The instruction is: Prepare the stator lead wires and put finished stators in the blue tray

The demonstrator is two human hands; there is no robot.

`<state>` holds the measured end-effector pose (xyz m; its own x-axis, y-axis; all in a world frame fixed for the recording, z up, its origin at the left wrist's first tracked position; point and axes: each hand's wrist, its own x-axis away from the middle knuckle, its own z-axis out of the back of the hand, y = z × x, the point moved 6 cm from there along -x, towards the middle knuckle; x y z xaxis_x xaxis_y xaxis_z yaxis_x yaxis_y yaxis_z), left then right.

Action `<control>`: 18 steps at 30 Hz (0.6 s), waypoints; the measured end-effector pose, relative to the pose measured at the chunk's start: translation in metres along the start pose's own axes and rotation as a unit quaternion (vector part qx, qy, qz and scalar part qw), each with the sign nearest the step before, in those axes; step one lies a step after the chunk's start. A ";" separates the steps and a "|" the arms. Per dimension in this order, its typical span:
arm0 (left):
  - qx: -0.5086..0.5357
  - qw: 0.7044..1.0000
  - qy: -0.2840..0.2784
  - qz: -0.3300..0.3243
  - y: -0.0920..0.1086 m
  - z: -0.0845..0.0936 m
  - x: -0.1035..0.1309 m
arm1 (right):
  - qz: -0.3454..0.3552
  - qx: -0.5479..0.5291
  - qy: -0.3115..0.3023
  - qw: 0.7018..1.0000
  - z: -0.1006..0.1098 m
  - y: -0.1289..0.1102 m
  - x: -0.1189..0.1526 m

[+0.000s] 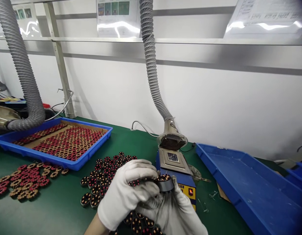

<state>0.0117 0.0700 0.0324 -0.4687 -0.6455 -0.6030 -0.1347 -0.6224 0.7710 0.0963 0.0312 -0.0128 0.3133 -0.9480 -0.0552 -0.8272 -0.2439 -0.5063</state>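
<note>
Both of my hands wear white gloves and meet at the lower middle of the head view. My right hand (179, 210) is closed around a dark round ring part (165, 183) with copper windings inside. Over its left side, my left hand (128, 189) is bent with its fingers together; its fingertips reach the ring's edge, and what they pinch is hard to make out. Many black-rimmed round parts (99, 176) with red or copper windings lie on the green table left of my hands, and several more sit below them.
A blue soldering unit (176, 176) with a metal top stands behind my hands, under a fume hose (152, 62). A blue tray (253, 189) is at right. At left, another blue tray (78, 163) holds red and copper cores, with loose cores (25, 181) before it.
</note>
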 end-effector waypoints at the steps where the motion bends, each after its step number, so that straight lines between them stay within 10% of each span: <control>1: -0.011 1.000 -0.006 -0.002 0.000 0.000 0.000 | -0.002 0.012 0.010 1.000 0.003 0.000 0.000; 8: 0.006 1.000 -0.021 -0.010 0.005 0.000 0.001 | 0.060 0.086 0.065 0.992 0.016 -0.005 0.000; 18: 0.145 0.971 0.183 0.053 0.000 0.024 0.009 | 0.022 0.044 0.033 0.998 0.004 -0.006 0.007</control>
<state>-0.0136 0.0750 0.0322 -0.1589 -0.8459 -0.5091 -0.3687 -0.4275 0.8254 0.1051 0.0264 -0.0139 0.2436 -0.9696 -0.0229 -0.7943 -0.1859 -0.5783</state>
